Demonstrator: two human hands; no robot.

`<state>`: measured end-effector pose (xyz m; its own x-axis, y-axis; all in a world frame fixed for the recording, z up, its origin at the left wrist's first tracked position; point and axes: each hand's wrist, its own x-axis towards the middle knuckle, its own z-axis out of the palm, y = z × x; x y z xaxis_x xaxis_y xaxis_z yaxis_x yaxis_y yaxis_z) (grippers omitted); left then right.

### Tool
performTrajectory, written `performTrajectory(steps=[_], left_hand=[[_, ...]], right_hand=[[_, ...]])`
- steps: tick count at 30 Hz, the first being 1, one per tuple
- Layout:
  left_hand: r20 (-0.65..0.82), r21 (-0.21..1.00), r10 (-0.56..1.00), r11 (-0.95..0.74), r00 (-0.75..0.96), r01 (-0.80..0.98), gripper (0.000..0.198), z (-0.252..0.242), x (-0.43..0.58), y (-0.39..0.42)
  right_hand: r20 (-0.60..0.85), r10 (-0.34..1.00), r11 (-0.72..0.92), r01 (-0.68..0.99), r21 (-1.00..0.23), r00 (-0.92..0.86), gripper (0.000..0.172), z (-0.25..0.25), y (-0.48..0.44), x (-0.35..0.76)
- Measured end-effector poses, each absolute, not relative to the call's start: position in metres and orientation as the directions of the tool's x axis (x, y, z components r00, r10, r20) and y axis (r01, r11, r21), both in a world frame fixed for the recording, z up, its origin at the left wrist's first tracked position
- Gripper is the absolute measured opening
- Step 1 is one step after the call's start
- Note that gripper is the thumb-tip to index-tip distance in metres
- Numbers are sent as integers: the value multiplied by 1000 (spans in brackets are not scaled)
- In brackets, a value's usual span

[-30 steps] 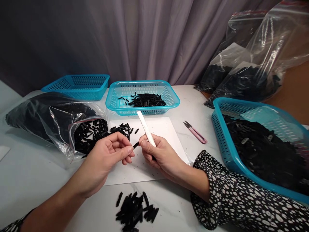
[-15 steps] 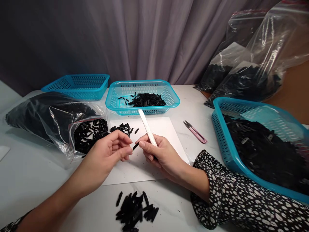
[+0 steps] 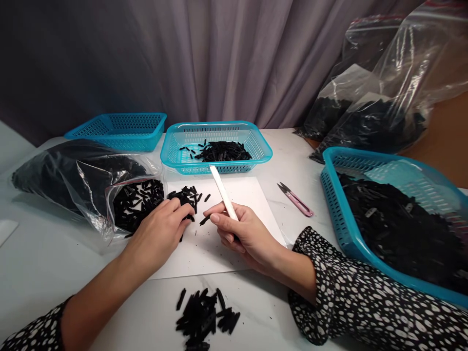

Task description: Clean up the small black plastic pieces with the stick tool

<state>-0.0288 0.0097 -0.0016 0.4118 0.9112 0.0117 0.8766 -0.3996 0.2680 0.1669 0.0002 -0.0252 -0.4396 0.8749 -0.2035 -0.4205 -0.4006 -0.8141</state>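
Observation:
My right hand (image 3: 248, 234) is closed round a flat white stick (image 3: 224, 194), which points up and away. A small black strip (image 3: 204, 220) sticks out between its thumb and forefinger. My left hand (image 3: 159, 231) has curled fingers lowered onto the heap of black strips (image 3: 188, 195) on a white paper sheet (image 3: 219, 253). Its fingertips are among the strips, and what they pinch is mostly hidden. Beside that hand, a clear zip bag (image 3: 82, 180) lies on its side, black strips showing at its mouth. Another pile of black strips (image 3: 201, 317) rests on the table nearest me.
A blue basket (image 3: 215, 168) holding black strips stands beyond the paper, with another blue basket (image 3: 146, 141) behind the bag. Pink thread snips (image 3: 296, 200) lie right of the paper. A large blue basket (image 3: 340, 229) of black pieces stands at right, below standing plastic bags (image 3: 391, 112).
My left hand has moved left from beside the right hand's fingertips to the heap at the bag's mouth. My right hand stays nearly still, with the white stick and black strip in it.

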Motion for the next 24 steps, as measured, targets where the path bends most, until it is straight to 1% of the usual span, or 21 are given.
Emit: performTrajectory(steps=[3, 11, 13, 15, 17, 18, 20, 21, 24], left_hand=[[-1, 235, 912, -398, 410, 887, 19, -2, -27, 10], [42, 235, 915, -399, 401, 886, 14, -7, -29, 11], [77, 266, 915, -402, 396, 876, 13, -8, -30, 12], [137, 347, 919, -393, 369, 852, 13, -5, -30, 11], [177, 469, 936, -353, 305, 809, 12, 1, -28, 9], [165, 546, 950, -311, 264, 778, 11, 5, -26, 8], [68, 723, 980, -177, 186, 668, 11, 12, -22, 4], [21, 787, 986, -118, 164, 606, 12, 15, -19, 2], [-110, 899, 982, 34, 151, 437, 16, 23, -11, -4]], right_hand=[[-186, 869, -400, -429, -810, -459, 25, -25, 0, 167], [-171, 837, -438, -449, -779, -519, 23, -23, -1, 168], [-174, 836, -441, -448, -778, -520, 23, -23, -1, 168], [-174, 838, -440, -451, -776, -517, 23, -24, -1, 168], [-172, 841, -438, -460, -772, -513, 23, -25, 0, 168], [-171, 842, -438, -463, -771, -512, 23, -25, 0, 168], [-170, 843, -439, -470, -766, -510, 23, -25, 0, 168], [-172, 844, -441, -474, -762, -508, 22, -24, 0, 168], [-187, 848, -450, -489, -747, -495, 16, -20, -3, 170]])
